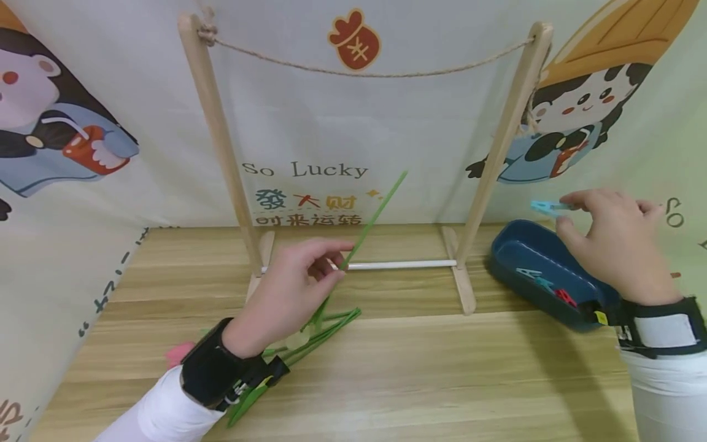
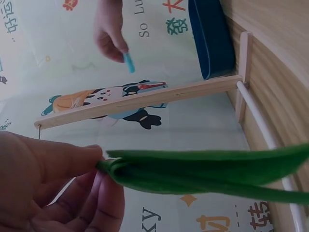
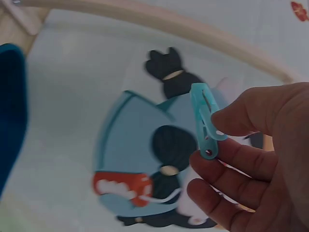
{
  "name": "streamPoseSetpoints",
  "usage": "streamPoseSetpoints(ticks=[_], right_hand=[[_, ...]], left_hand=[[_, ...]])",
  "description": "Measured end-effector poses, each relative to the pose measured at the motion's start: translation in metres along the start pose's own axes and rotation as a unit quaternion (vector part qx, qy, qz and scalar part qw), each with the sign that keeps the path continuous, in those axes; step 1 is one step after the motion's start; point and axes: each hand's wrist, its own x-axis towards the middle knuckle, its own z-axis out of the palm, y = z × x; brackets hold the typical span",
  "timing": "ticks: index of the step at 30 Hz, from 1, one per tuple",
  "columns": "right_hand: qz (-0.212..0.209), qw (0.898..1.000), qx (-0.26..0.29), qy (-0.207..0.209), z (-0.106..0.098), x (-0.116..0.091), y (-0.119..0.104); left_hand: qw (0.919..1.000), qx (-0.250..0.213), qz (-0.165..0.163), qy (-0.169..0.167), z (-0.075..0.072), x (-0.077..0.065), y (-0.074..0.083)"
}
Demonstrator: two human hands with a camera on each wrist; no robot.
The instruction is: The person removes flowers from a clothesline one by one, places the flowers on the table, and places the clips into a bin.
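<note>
My left hand [image 1: 287, 285] pinches a green flower stem [image 1: 381, 212] between thumb and fingertips, its bare end slanting up to the right. A long green leaf [image 2: 203, 166] runs from that pinch in the left wrist view; whether this stem bears a bloom is hidden. Below the hand, more green stems [image 1: 334, 334] lie on the table, with a pink bloom [image 1: 180, 353] partly behind the wrist. Over the blue bin [image 1: 499, 261], my right hand [image 1: 621, 245] holds a light blue clothespin [image 3: 200, 113] between thumb and fingers, its tip pointing left in the head view.
A wooden frame [image 1: 216, 116] stands at the back, a twine line [image 1: 353, 75] sagging between its posts and a white rod [image 1: 405, 264] joining its feet. Inside the bin lie a red clothespin [image 1: 565, 298] and pale and blue ones. A printed cloth [image 1: 353, 135] hangs behind.
</note>
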Motion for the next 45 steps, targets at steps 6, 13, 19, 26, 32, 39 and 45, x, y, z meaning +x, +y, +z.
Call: streamPoseSetpoints(ticks=[6,13,19,26,32,39,45], right_hand=[[0.036,0.997,0.002,-0.074,0.024,-0.014,0.035],[0.074,0.983,-0.003,-0.170,0.039,-0.029,0.069],[0.102,0.965,-0.019,-0.241,0.049,-0.036,0.089],[0.115,0.955,-0.027,-0.272,0.058,-0.039,0.102],[0.123,0.952,-0.025,-0.278,0.062,-0.042,0.105],[0.128,0.949,-0.022,-0.287,0.065,-0.045,0.108],[0.132,0.946,-0.022,-0.295,0.068,-0.047,0.109]], left_hand=[[0.9982,0.031,-0.007,-0.051,0.002,-0.018,-0.004],[0.9920,0.063,-0.021,-0.107,0.012,-0.040,-0.017],[0.9839,0.097,-0.037,-0.145,0.024,-0.060,-0.032],[0.9740,0.143,-0.046,-0.170,0.035,-0.082,-0.049],[0.9671,0.195,-0.027,-0.161,0.042,-0.093,-0.059],[0.9643,0.221,-0.024,-0.145,0.047,-0.102,-0.066],[0.9592,0.237,-0.041,-0.148,0.050,-0.104,-0.073]])
